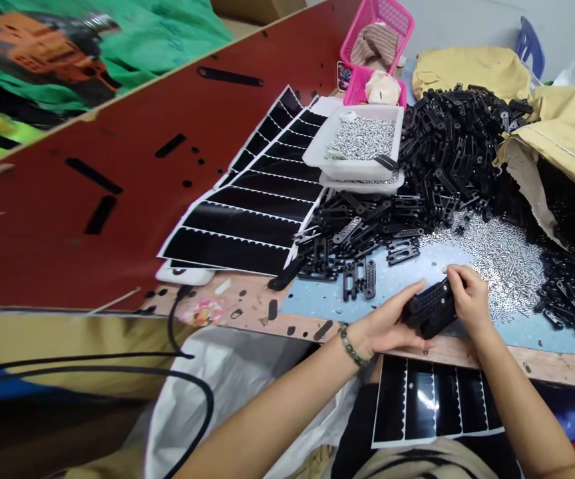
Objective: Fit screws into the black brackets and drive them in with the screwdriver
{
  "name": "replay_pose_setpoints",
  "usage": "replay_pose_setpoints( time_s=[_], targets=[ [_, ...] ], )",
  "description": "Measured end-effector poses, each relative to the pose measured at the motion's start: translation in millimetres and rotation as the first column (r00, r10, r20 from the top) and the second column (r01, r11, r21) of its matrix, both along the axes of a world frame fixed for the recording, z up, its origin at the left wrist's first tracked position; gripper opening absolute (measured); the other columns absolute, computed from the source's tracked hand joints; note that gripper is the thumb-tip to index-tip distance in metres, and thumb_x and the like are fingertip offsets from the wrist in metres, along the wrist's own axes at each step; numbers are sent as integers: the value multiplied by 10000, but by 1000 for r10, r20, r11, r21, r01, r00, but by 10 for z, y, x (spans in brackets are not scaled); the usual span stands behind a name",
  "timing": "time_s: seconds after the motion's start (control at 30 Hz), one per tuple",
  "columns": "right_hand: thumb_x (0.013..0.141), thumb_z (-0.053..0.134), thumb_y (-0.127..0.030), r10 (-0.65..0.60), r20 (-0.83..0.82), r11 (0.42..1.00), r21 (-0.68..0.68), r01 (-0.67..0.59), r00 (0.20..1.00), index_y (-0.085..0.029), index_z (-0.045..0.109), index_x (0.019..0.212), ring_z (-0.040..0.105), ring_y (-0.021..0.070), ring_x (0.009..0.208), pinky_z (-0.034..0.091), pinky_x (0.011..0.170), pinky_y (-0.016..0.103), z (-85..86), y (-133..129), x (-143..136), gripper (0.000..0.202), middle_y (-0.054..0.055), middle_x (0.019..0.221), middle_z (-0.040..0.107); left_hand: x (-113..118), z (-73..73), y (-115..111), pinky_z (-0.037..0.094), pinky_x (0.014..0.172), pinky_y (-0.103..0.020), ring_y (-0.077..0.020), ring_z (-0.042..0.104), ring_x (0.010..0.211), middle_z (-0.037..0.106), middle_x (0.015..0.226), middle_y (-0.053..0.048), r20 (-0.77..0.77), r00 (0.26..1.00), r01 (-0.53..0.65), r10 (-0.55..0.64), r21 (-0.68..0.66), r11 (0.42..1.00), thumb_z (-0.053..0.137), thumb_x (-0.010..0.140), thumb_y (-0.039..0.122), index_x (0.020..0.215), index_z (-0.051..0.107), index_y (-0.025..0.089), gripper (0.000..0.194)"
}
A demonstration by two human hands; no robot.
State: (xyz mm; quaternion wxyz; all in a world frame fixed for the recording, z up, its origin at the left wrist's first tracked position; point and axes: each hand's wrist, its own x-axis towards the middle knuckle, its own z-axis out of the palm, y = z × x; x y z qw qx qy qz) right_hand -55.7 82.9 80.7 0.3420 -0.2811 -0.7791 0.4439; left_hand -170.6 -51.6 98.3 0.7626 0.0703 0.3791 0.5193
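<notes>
Nearer the person than the white plastic tub (352, 171), the left hand (384, 326) cradles a ridged black block (430, 309) — the right hand (471, 299) pinches its end. Slotted black pieces (457, 143) tangle right of the tub and between it and the hands; glossy black sheets (252, 206) lie left, silvery pins (510, 259) and a crinkled yellow sack (567, 136) right.

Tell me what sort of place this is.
Probably a small workshop for hand assembly, judging by the big heap of black parts, the white tub of small metal pieces, and the orange drill-like tool at upper left.
</notes>
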Motion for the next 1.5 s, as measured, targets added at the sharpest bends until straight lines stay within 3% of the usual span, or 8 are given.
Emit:
replay_pose_setpoints(
  time_s=[0.13, 0.3, 0.4, 0.57, 0.73, 0.97, 1.2, 1.5],
  targets=[
    [862, 484, -454, -127, 174, 975, -161, 155, 977, -166, 667, 753, 577, 176, 650, 431, 621, 289, -170, 78, -8, 358, 29, 677, 651, -54, -65, -166, 521, 858, -472, -294, 541, 1181, 559, 1269, -179, -400, 894, -152, 203, 156, 976, 252, 939, 603, 1262, 504, 169, 596],
    [904, 418, -442, -194, 379, 981, 89, 173, 905, -174, 692, 810, 566, 196, 686, 427, 678, 321, -224, 34, -90, 395, 63, 727, 651, 51, -129, -146, 306, 1100, -560, -314, 285, 1391, 334, 1488, -161, -960, -7, 68, 279, 278, 958, 596, 835, 456, 1441, 291, 200, 726],
    [933, 403, -399, -261, 440, 945, 299, 135, 859, -176, 700, 830, 573, 245, 862, 445, 771, 381, -165, -12, -82, 385, 120, 876, 646, 106, -148, 1, 94, 1134, -646, -346, 194, 1422, 322, 1500, -175, -960, -232, 263, 160, 96, 960, 685, 761, 429, 1443, 278, 160, 838],
    [941, 410, -230, 92, 215, 889, 422, -178, 972, -215, 600, 1150, 505, 253, 1122, 417, 950, 467, 136, -71, 62, 283, 123, 1178, 583, 53, -88, 57, 39, 1108, -687, -373, 38, 1445, 192, 1546, -193, -969, -218, 313, 119, 46, 949, 710, 707, 429, 1459, 223, 155, 937],
    [935, 410, -145, 568, 229, 717, 334, -612, 790, -233, 593, 1088, 583, 189, 878, 498, 798, 380, 400, -209, 138, 254, 62, 944, 647, 56, 47, -30, 188, 1123, -629, -389, 38, 1441, 66, 1571, -172, -977, -63, 386, 202, 163, 908, 736, 657, 281, 1473, 199, 200, 980],
    [878, 573, -249, 204, 55, 979, 6, -204, 977, -239, 631, 932, 597, 170, 764, 514, 645, 318, 319, 23, 521, 80, 36, 846, 615, 198, 56, -167, 186, 1152, -593, -357, 62, 1447, -26, 1576, -147, -939, -78, 148, 335, 321, 935, 769, 699, 434, 1486, -89, 265, 1176],
    [821, 626, -374, 226, 135, 895, -419, -151, 965, -193, 674, 812, 506, 102, 507, 450, 447, 237, 202, 24, 649, 187, -2, 668, 554, 390, -173, -201, 56, 1101, -680, -385, 291, 1362, 357, 1471, -160, -843, -456, 212, 286, 209, 955, 652, 829, 385, 1431, 285, 222, 724],
    [832, 596, -323, 268, 238, 929, -319, -185, 934, -202, 682, 813, 549, 134, 614, 440, 490, 241, 71, -81, 546, 150, 21, 720, 577, 446, -230, -513, 175, 1101, -494, -214, 564, 1096, 666, 1185, -19, -814, -455, 400, 362, 176, 899, 543, 879, 214, 1265, 550, 288, 393]
  ],
)
